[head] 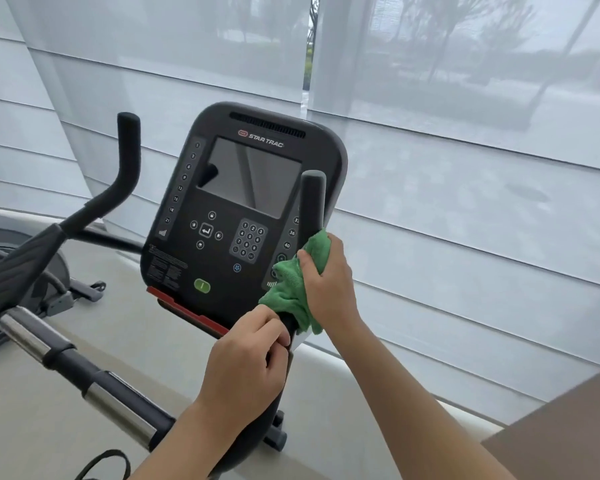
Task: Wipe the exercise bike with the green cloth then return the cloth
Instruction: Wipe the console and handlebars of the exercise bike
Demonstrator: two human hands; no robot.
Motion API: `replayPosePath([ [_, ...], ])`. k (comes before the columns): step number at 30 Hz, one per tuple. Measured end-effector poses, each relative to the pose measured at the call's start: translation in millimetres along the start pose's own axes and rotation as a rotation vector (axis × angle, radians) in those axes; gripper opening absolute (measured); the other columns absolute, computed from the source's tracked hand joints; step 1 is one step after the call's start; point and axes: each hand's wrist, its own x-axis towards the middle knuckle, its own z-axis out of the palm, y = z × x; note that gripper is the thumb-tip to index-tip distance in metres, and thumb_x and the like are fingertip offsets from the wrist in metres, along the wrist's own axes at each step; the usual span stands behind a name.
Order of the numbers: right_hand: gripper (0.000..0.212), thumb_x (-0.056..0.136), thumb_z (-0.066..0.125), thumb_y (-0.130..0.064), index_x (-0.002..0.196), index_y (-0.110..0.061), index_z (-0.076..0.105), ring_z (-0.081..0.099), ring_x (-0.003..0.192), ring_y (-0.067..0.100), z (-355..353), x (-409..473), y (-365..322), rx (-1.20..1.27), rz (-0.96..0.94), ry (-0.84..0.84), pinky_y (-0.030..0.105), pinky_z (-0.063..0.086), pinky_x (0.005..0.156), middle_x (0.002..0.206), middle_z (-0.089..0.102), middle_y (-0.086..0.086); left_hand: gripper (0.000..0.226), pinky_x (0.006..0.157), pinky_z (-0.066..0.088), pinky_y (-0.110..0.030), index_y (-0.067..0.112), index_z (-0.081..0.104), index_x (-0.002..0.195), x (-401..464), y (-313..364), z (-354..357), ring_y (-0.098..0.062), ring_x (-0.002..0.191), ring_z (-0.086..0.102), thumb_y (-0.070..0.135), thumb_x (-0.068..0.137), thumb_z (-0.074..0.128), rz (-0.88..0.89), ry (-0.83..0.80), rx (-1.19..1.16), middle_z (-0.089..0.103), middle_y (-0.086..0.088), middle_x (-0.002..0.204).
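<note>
The exercise bike's black console [243, 199] with a grey screen and keypad fills the centre. Its right handlebar [313, 199] rises upright beside the console. My right hand [329, 282] grips the green cloth [291, 289], which is wrapped round the lower part of that handlebar. Just below the cloth, my left hand [250, 355] grips the same bar, its fingers curled round it. The left handlebar [127, 161] stands free at the left.
A chrome and black grip bar [84, 372] runs across the lower left. Another machine [21, 271] stands at the far left. Sheer blinds [465, 168] cover the window behind. A brown surface corner [568, 434] shows at the lower right.
</note>
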Motion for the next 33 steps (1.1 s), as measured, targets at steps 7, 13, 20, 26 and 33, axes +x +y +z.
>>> replayPosePath([
  [7, 0.029, 0.105, 0.061, -0.037, 0.128, -0.023, 0.051, 0.064, 0.101, 0.019, 1, -33, -9, -0.028, 0.140, -0.048, 0.035, 0.052, 0.087, 0.112, 0.065, -0.001, 0.030, 0.088, 0.057, -0.023, 0.018, 0.072, 0.117, -33, -9, -14, -0.009, 0.105, 0.062, 0.010, 0.093, 0.057, -0.015, -0.083, -0.137, 0.063, 0.012, 0.117],
  [13, 0.037, 0.097, 0.071, -0.042, 0.124, -0.024, 0.053, 0.063, 0.097, 0.016, -16, -38, -13, -0.299, 0.079, -0.060, 0.035, 0.052, 0.089, 0.111, 0.062, -0.005, 0.032, 0.104, 0.045, -0.011, 0.016, 0.074, 0.115, -61, -28, -36, -0.006, 0.123, 0.061, 0.008, 0.091, 0.055, 0.017, -0.096, -0.209, 0.066, 0.012, 0.133],
  [20, 0.029, 0.092, 0.076, -0.021, 0.119, -0.020, 0.064, 0.050, 0.110, 0.021, 16, -58, -10, -0.430, -0.273, 0.098, 0.025, 0.040, 0.100, 0.124, 0.043, -0.003, 0.021, 0.077, 0.056, -0.027, 0.011, 0.070, 0.088, -68, -31, -37, -0.010, 0.094, 0.063, 0.002, 0.089, 0.051, 0.025, 0.095, -0.217, 0.066, 0.005, 0.099],
  [26, 0.017, 0.085, 0.068, -0.023, 0.099, -0.032, 0.065, 0.061, 0.093, 0.011, 12, -100, -21, -0.328, -0.046, 0.036, 0.026, 0.048, 0.082, 0.110, 0.045, -0.011, 0.021, 0.059, 0.050, -0.032, 0.014, 0.058, 0.079, -69, -32, -39, -0.013, 0.076, 0.055, -0.006, 0.086, 0.053, 0.004, 0.126, -0.311, 0.054, 0.007, 0.085],
  [33, 0.010, 0.091, 0.065, -0.013, 0.091, -0.020, 0.058, 0.056, 0.081, 0.008, 15, -178, -19, -0.185, 0.136, 0.111, 0.011, 0.041, 0.067, 0.100, 0.052, -0.001, 0.020, 0.071, 0.053, -0.030, 0.019, 0.058, 0.096, -80, -37, -44, -0.012, 0.087, 0.056, 0.002, 0.084, 0.058, -0.167, 0.033, -0.355, 0.055, 0.007, 0.095],
])
